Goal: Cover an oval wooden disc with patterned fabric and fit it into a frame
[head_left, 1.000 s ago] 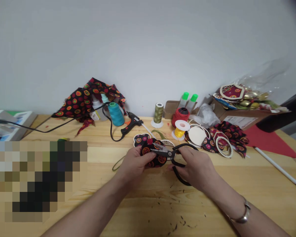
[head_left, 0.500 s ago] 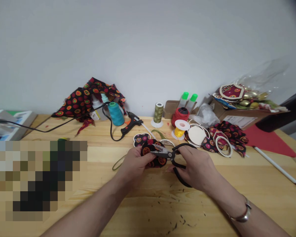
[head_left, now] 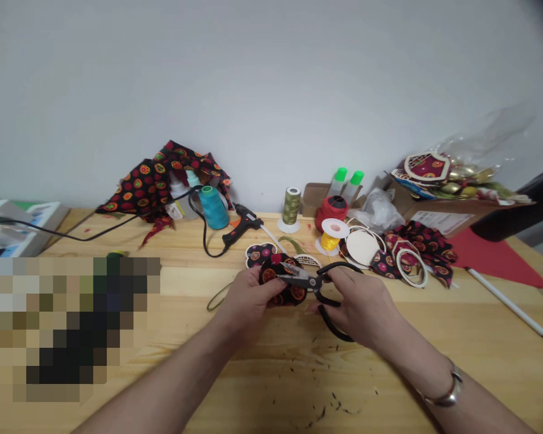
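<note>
Between the fingers and thumb of my left hand point(head_left: 252, 296) is a piece of dark patterned fabric point(head_left: 296, 293) with red and orange round motifs. My right hand point(head_left: 364, 304) grips a pair of black-handled scissors point(head_left: 314, 282), with fingers in the handle loops. Their blades lie parted across the fabric, close to my left thumb. Whether they cut into the cloth I cannot tell. Behind the fabric are a flower-shaped fabric-covered piece point(head_left: 259, 254) and a pale lattice piece point(head_left: 308, 260). Small dark scraps point(head_left: 323, 413) lie scattered below my hands.
A glue gun point(head_left: 243, 228), a teal thread cone point(head_left: 214, 208), an olive spool point(head_left: 291, 208) and a yellow spool point(head_left: 332, 235) stand behind. To the right are pale rings point(head_left: 411, 268), a cardboard box point(head_left: 443, 214) and a white pencil point(head_left: 509, 304). A blurred patch covers the left.
Almost nothing differs. The view has shifted very slightly, while both hands, the fabric and the parted scissors keep nearly the same position.
</note>
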`<state>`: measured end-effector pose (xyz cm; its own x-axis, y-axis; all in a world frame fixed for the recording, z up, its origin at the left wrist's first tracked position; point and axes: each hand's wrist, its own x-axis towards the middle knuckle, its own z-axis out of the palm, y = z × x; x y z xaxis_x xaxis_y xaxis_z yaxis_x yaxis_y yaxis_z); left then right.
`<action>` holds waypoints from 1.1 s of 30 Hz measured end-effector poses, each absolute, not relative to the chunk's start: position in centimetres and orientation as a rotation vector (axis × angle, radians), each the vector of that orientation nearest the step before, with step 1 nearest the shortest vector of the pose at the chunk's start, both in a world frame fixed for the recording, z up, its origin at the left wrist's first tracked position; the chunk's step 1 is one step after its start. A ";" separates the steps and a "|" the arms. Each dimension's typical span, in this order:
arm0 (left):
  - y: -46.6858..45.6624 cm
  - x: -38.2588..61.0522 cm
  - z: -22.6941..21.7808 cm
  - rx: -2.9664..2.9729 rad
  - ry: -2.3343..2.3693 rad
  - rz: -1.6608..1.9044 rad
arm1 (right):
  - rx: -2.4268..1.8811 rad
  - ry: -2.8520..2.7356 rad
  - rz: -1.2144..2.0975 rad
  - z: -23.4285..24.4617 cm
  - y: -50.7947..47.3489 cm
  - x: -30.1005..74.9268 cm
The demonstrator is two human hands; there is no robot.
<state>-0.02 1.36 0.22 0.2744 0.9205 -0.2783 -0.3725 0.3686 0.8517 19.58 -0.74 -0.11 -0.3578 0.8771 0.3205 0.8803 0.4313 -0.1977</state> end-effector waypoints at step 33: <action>1.3 -0.1 0.0 0.732 0.823 0.979 | -1.539 -2.314 0.062 -0.3 -0.6 19.7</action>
<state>-0.10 1.34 0.02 0.3202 0.9116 -0.2579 -0.4107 0.3789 0.8293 19.69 -0.64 -0.34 -0.3420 0.8999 0.2706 0.8841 0.4057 -0.2319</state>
